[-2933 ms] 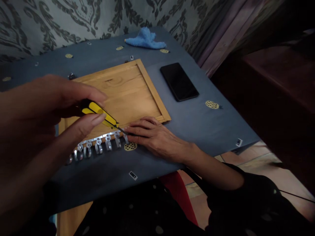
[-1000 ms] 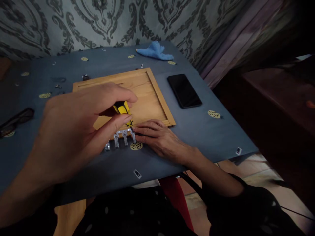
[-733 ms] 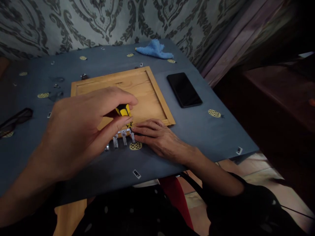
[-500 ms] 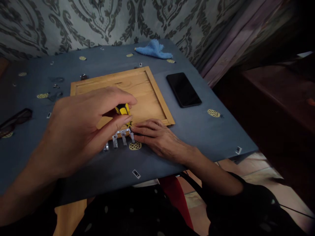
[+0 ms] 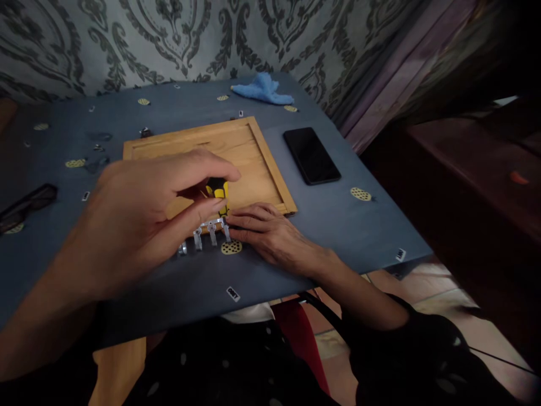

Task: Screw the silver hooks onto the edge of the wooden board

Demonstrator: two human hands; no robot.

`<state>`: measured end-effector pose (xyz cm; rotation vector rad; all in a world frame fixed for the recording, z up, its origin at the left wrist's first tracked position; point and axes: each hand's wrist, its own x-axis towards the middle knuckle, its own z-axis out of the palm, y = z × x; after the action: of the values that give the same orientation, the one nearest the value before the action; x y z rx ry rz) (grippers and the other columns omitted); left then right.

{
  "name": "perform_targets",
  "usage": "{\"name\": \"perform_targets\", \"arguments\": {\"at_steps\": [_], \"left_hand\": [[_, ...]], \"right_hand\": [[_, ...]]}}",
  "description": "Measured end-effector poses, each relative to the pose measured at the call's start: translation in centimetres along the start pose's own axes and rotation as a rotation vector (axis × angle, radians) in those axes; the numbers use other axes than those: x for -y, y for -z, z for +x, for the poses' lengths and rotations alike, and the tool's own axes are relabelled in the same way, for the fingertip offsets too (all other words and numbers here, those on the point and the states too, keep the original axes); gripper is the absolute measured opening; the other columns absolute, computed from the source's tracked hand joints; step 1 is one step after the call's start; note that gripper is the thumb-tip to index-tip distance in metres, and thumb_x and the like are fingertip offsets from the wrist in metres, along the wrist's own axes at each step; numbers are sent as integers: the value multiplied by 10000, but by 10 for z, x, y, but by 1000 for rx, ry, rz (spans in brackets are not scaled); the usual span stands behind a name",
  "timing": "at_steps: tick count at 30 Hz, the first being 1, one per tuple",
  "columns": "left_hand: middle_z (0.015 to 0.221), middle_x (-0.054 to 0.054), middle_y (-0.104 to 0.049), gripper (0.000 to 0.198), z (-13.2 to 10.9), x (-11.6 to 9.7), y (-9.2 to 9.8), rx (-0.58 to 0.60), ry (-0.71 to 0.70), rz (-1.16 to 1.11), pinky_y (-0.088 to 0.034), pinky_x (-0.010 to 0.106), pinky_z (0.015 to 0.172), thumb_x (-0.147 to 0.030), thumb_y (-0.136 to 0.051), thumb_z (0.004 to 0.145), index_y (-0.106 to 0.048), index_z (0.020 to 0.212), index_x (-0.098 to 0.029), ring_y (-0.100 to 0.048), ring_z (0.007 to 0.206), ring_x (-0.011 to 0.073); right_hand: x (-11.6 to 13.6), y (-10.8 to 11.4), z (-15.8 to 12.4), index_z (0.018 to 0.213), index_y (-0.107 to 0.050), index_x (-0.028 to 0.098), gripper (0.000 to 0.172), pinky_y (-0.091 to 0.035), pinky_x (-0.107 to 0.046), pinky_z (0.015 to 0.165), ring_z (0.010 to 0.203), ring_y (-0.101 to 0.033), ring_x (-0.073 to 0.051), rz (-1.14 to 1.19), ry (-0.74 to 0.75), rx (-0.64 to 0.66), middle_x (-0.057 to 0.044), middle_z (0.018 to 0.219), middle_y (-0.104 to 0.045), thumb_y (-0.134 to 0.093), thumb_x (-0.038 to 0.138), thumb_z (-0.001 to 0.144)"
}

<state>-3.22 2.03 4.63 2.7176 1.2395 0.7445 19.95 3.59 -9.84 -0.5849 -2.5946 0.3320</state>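
Observation:
My left hand (image 5: pixel 147 208) is closed around the yellow and black handle of a screwdriver (image 5: pixel 220 192), held upright between thumb and forefinger. Its lower end meets the right end of a silvery metal hook rail (image 5: pixel 212 232), whose several hooks point toward me. The rail lies along the near edge of a framed wooden board (image 5: pixel 239 160), partly hidden by my left hand. My right hand (image 5: pixel 281 239) presses its fingers together on the rail's right end and the board's near edge, steadying them; its thumb is not visible.
A black phone (image 5: pixel 311 155) lies right of the board on the blue tablecloth (image 5: pixel 338 237). A blue cloth (image 5: pixel 264 90) lies at the back. Dark glasses (image 5: pixel 29 206) are at left, with small metal pieces (image 5: pixel 99 148) and a small dark item (image 5: pixel 145 132) behind the board.
The screwdriver handle has tilted more upright, and my left fingers have shifted slightly right with it. My right hand stays at the rail's end. The view has moved slightly.

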Motion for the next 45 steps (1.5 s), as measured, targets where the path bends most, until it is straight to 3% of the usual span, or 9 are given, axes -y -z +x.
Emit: {"name": "perform_targets", "arguments": {"at_steps": [4, 12, 16, 22, 28, 33, 41, 45], "left_hand": [[1024, -12, -793, 239, 0, 3, -2, -4, -27, -40, -565, 230, 696, -243, -561, 973, -688, 1175, -236, -738, 733, 140], [1060, 13, -755, 200, -2, 3, -15, -123, -97, -18, -555, 264, 815, -176, -635, 973, -677, 1167, -208, -731, 926, 160], [1048, -26, -762, 220, -1, 1, -17, -118, -96, -54, -551, 253, 798, -163, -630, 966, -692, 1150, -265, -737, 871, 152], [1070, 9, -774, 240, -2, 0, -12, -56, -77, -125, -548, 228, 737, -138, -578, 957, -671, 1166, -213, -735, 820, 137], [1166, 35, -744, 277, -3, 5, -19, -37, -43, -91, -586, 304, 902, -188, -529, 987, -657, 1230, -222, -742, 973, 181], [1070, 44, -723, 256, -3, 9, -26, -89, -32, -45, -598, 322, 846, -273, -583, 993, -668, 1232, -238, -736, 901, 194], [1050, 8, -764, 199, -2, 4, -16, -52, -43, -159, -557, 242, 740, -185, -579, 965, -679, 1135, -218, -721, 788, 144], [1080, 5, -775, 278, -1, 3, -14, -41, -73, -145, -560, 213, 797, -125, -543, 963, -668, 1187, -232, -745, 884, 143]], "right_hand": [[0, 0, 0, 1337, -666, 197, 372, -455, -450, 1076, 1338, -563, -248, -5, 3, -9, -76, 1385, -700, -511, 103, 1013], [-1, -1, -1, 1355, -659, 203, 393, -452, -485, 1091, 1359, -550, -256, 4, -5, 1, -87, 1392, -693, -495, 110, 1010], [-1, -1, -1, 1358, -658, 211, 403, -452, -510, 1100, 1384, -536, -251, 19, -3, -4, -92, 1376, -702, -476, 111, 1012], [-1, -1, 0, 1349, -660, 171, 391, -468, -500, 1094, 1343, -571, -260, 1, 1, -11, -106, 1386, -694, -472, 119, 1010], [-2, 0, 0, 1314, -679, 137, 371, -478, -484, 1090, 1325, -578, -255, -6, 21, -23, -119, 1377, -696, -471, 116, 1007], [0, 1, 0, 1337, -668, 172, 377, -478, -502, 1077, 1340, -567, -252, -35, -4, 0, -120, 1406, -679, -465, 139, 1021], [0, 0, 0, 1310, -681, 144, 367, -479, -516, 1074, 1341, -573, -259, -13, 13, -28, -139, 1351, -707, -474, 122, 1008], [1, 1, 1, 1304, -686, 133, 369, -488, -503, 1061, 1313, -588, -268, -2, 26, -39, -133, 1346, -712, -484, 103, 997]]}}
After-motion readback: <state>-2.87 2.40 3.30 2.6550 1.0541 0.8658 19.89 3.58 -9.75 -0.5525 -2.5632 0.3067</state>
